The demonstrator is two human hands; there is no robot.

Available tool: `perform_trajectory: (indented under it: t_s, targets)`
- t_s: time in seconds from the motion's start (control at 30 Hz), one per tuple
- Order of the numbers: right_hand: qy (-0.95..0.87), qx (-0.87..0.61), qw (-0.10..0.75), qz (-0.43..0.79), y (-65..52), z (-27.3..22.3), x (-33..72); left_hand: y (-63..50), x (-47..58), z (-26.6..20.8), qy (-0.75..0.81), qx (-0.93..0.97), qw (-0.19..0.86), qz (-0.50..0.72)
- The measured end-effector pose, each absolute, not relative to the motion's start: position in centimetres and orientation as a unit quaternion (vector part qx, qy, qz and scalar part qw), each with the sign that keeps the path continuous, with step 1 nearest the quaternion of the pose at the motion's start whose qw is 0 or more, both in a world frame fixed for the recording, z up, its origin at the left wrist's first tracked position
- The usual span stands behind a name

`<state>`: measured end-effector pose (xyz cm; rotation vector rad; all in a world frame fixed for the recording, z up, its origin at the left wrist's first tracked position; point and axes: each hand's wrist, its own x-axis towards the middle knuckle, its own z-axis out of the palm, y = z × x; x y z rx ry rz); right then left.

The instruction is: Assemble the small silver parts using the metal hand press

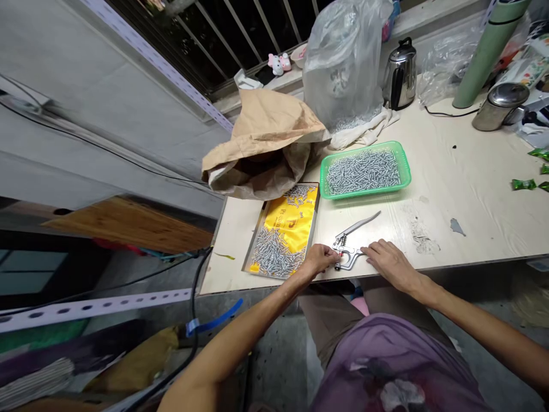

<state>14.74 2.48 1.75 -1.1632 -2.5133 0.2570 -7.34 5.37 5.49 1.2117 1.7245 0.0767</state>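
Note:
Hand pliers (pixel 352 256) with grey metal handles and a spring lie at the table's front edge, their handles spread apart. My right hand (pixel 392 262) has its fingertips on the end of the lower handle. At the jaw end, my left hand (pixel 318 260) is closed in a pinch; whatever is between its fingers is too small to make out. A bit of red shows beside those fingertips. Just left of the left hand lies a shallow tray with a yellow liner (pixel 295 220), holding many small metal pieces (pixel 274 254). Behind the pliers stands a green basket (pixel 364 194) full of similar small metal pieces.
An open brown paper bag (pixel 274 131) overhangs the tray's far end. Behind the basket are a clear plastic bag (pixel 343 63), a white cloth (pixel 362 133) and a metal kettle (pixel 401 74). A metal mug (pixel 500 106) and green wrappers (pixel 523 184) lie to the right.

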Motion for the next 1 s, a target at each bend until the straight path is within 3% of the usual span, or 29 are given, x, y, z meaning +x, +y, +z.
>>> perform_trajectory:
  t_s: [0.5,1.0]
  targets:
    - [-0.894,-0.415,0.137,0.100,2.2,2.6,14.5,4.5,-8.4,4.3,0.659,0.449,0.603,0.002]
    - [-0.897,-0.420,0.100,0.097,2.2,3.3,14.3,3.9,-7.5,4.7,0.680,0.414,0.605,-0.015]
